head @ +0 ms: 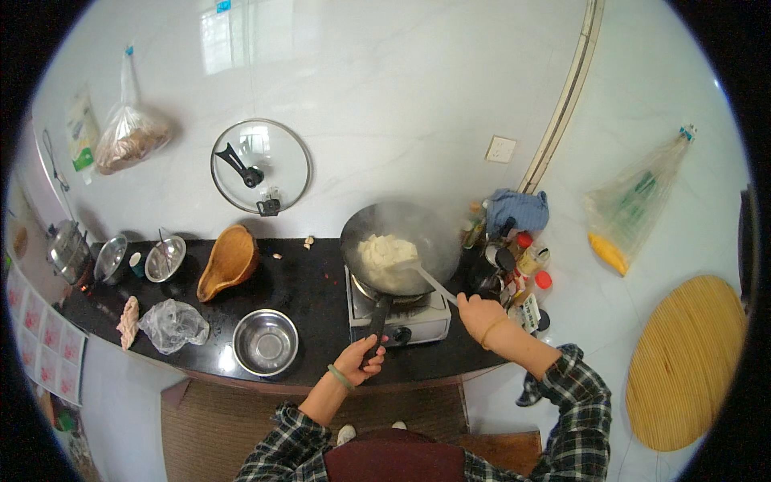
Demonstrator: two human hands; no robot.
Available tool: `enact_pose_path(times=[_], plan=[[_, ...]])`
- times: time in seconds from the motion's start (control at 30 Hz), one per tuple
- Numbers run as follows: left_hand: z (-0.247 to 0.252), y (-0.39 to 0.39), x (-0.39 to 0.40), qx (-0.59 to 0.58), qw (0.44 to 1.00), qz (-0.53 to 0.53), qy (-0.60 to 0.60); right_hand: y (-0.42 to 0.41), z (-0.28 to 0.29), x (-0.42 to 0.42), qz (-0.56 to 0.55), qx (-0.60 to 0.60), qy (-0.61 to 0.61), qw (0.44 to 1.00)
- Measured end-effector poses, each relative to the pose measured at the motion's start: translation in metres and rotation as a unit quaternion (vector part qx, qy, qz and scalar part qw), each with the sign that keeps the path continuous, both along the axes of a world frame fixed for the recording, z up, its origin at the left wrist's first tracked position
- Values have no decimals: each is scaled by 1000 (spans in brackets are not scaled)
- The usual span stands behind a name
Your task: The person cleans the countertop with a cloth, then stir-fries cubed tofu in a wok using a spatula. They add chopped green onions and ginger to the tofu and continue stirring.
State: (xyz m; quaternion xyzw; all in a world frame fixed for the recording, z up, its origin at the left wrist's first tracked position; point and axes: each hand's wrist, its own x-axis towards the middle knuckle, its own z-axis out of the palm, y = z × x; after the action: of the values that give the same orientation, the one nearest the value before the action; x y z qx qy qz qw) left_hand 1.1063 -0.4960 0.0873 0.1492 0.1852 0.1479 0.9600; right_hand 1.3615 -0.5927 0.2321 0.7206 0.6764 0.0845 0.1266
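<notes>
A dark wok (pixel 435 241) sits on a portable gas stove (pixel 430 325), steam rising from it. Pale, whitish pieces of food (pixel 385 250) lie heaped in the wok's left half. My left hand (pixel 359 360), with a green bangle at the wrist, grips the wok's black handle (pixel 378 319). My right hand (pixel 482 316) holds the handle of a light-coloured spatula (pixel 435 281), whose blade touches the lower right side of the food. What exactly the food is, I cannot tell.
Left of the stove, an empty steel bowl (pixel 265 343), a clear plastic bag (pixel 174 326) and a gourd scoop (pixel 229 262) rest on the black counter (pixel 301 283). Bottles and jars (pixel 523 265) crowd the stove's right side. A glass lid (pixel 261 167) hangs on the wall.
</notes>
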Motion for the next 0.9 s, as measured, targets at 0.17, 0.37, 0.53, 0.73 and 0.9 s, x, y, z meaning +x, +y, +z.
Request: enact_pose_path(times=[0.17, 0.37, 0.53, 0.73, 0.9], plan=[[1, 0, -7, 0, 1000, 16, 15, -5, 39, -19, 24, -44, -26, 998], [2, 1, -3, -2, 1000, -3, 6, 15, 11, -3, -59, -14, 7, 998], [9, 5, -3, 3, 1000, -4, 19, 19, 7, -1, -99, 4, 47, 994], [-2, 2, -1, 11, 1000, -6, 13, 10, -8, 41, -202, 48, 386, 899], [8, 0, 0, 15, 999, 1, 37, 47, 3, 60, -328, -17, 554, 765]])
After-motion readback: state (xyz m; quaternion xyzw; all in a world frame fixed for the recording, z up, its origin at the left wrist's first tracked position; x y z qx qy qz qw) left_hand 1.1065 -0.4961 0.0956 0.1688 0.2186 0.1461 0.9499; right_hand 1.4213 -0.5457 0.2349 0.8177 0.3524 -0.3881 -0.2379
